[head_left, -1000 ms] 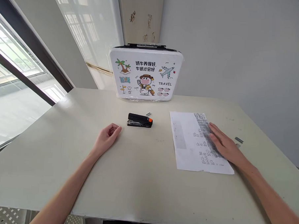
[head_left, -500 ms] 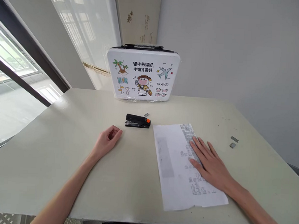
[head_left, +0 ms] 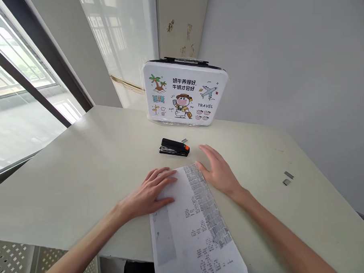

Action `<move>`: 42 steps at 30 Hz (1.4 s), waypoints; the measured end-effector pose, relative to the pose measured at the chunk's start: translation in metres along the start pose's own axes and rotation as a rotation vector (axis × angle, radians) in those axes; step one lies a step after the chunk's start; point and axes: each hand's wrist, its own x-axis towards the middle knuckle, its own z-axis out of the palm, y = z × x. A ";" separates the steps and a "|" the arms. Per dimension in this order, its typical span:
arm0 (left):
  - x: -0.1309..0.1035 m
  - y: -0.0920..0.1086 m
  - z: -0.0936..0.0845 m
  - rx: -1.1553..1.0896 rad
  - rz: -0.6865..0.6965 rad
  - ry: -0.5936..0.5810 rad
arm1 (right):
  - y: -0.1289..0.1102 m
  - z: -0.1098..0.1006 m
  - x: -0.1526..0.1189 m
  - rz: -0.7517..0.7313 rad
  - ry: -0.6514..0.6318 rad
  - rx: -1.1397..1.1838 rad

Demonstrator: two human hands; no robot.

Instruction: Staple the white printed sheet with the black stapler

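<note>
A printed sheet of paper [head_left: 184, 225] lies tilted on the table, its lower end reaching past the front edge. My left hand [head_left: 155, 191] rests with fingers spread on the sheet's upper left part. Just above the sheet's top right corner is my right hand [head_left: 218, 170], its fingers apart and nothing in it; whether the thumb touches the corner I cannot tell. A black stapler [head_left: 174, 147] with an orange button lies beyond the paper, to the left of my right fingertips. Behind it sits a small strip of staples [head_left: 184, 140].
A white case [head_left: 184, 92] with cartoon prints stands upright at the back of the table [head_left: 77, 180]. Two small grey staple pieces [head_left: 289, 175] lie on the right side. A window [head_left: 25, 57] is at the left, and a grey wall [head_left: 278, 56] rises behind.
The paper has slid left and toward me. My left hand has opened from a loose curl and moved onto it. My right hand has lifted off the sheet and shifted left, toward the stapler.
</note>
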 end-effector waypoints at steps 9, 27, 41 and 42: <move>-0.012 0.025 0.001 0.035 -0.049 0.026 | -0.012 0.050 0.086 -0.145 -0.018 0.015; -0.010 0.032 0.006 0.159 -0.066 -0.080 | 0.048 -0.066 -0.127 0.285 0.002 0.101; 0.011 -0.001 0.006 0.172 -0.036 -0.098 | 0.061 -0.048 -0.156 0.419 0.007 0.327; 0.011 -0.003 0.004 0.172 -0.032 -0.104 | 0.062 -0.046 -0.157 0.439 0.043 0.343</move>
